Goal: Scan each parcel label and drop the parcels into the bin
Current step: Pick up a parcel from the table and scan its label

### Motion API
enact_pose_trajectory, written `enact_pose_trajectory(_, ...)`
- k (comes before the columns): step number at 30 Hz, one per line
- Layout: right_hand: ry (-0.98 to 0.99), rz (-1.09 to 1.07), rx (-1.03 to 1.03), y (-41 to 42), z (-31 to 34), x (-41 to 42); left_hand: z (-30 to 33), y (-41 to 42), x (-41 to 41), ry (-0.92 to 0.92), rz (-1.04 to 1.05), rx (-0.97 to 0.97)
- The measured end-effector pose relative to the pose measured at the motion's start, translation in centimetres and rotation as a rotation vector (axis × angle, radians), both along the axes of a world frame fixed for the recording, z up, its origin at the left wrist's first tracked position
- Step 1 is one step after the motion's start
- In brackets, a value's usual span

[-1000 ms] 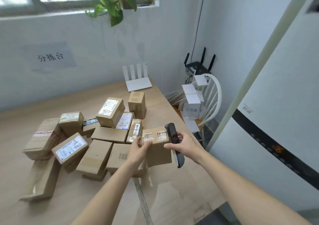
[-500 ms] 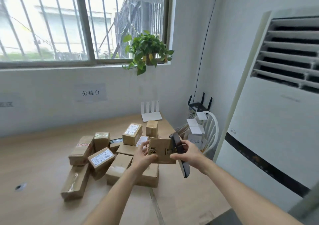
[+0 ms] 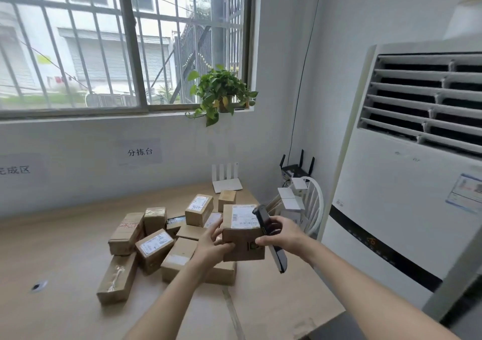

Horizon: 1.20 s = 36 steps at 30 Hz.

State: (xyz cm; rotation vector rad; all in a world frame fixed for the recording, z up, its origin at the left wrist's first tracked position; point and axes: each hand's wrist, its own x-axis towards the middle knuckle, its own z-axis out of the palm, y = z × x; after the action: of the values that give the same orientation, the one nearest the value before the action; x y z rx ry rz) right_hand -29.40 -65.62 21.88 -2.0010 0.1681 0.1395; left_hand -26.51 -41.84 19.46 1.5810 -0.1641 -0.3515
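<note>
2 hands (image 3: 214, 245), square cardboard parcel (image 3: 242, 238), slim scanner (image 3: 271, 238)

Parcels heaped mid-table; one parcel held up in front of the heap, between both hands.

Table (image 3: 65, 248) runs along the wall under the window (image 3: 125, 42). Parcel pile (image 3: 156, 238) sits on it; router (image 3: 227, 180) behind the pile, at the wall. Held parcel (image 3: 242, 232) is above the pile's right edge: left hand (image 3: 212, 245) on its left side, right hand (image 3: 283, 235) on its right, scanner (image 3: 271, 240) in that hand against the parcel's right face. Chair (image 3: 310, 206) stands off the table's right end; air conditioner (image 3: 407, 183) further right. Plant (image 3: 221, 91) on the sill above.
</note>
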Motion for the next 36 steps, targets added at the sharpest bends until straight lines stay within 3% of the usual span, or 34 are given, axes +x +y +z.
enact_pose_trajectory(4, -0.002, -0.004, -0.007, -0.5, -0.3, -0.5, 1.0, -1.0, -1.2, 0.057, 0.051, -0.097)
enact_pose_trajectory(12, -0.012, 0.031, -0.082, -0.9, 0.5, -1.7, 0.7, -2.9, -2.0, -0.001, 0.191, -0.114)
enact_pose_trajectory(27, -0.084, 0.078, -0.187, -1.2, 1.5, -1.9, 0.6, -2.3, -2.4, 0.12, 0.147, -0.085)
enact_pose_trajectory(36, -0.138, 0.097, -0.465, -0.3, 4.2, -0.8, 1.3, -0.8, -1.5, -0.025, 0.304, 0.016)
